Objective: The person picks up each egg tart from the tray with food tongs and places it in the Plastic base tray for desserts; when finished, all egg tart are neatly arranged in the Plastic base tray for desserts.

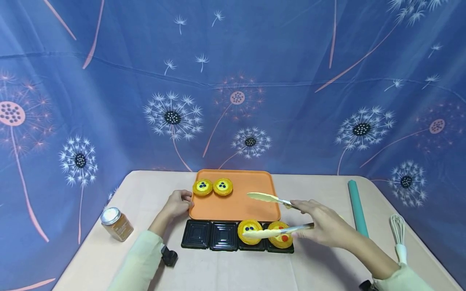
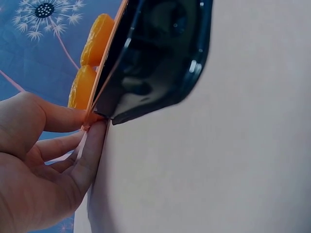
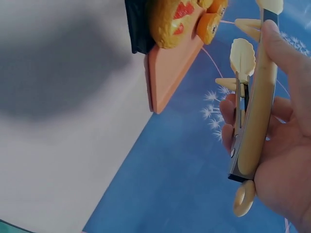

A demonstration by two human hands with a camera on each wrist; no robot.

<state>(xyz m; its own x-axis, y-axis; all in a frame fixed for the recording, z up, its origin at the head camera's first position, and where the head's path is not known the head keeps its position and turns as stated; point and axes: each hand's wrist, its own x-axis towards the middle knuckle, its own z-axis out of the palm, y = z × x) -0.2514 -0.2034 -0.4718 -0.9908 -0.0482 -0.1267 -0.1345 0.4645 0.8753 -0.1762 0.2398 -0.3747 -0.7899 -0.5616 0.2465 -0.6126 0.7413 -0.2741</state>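
My left hand (image 1: pixel 176 204) pinches the left edge of an orange tray (image 1: pixel 251 204) between thumb and fingers. Two egg tarts with dark blue dots, the left one (image 1: pixel 202 187) and its neighbour (image 1: pixel 223 186), sit at the tray's back left. My right hand (image 1: pixel 324 222) holds food tongs (image 3: pixel 260 111) with cream tips, their arms spread wide. Just in front of the tray lies a black sectioned container (image 1: pixel 195 235). Its right sections hold a blue-dotted tart (image 1: pixel 248 223) and a red-topped tart (image 1: pixel 284 239); the lower tong arm overlaps both in the head view.
At the left of the table stands a jar (image 1: pixel 118 226) with a silver lid and brown contents. A teal roll (image 1: pixel 358 208) and a white-handled whisk (image 1: pixel 399 236) lie at the right. A blue dandelion-print cloth (image 1: pixel 298 133) hangs behind the table.
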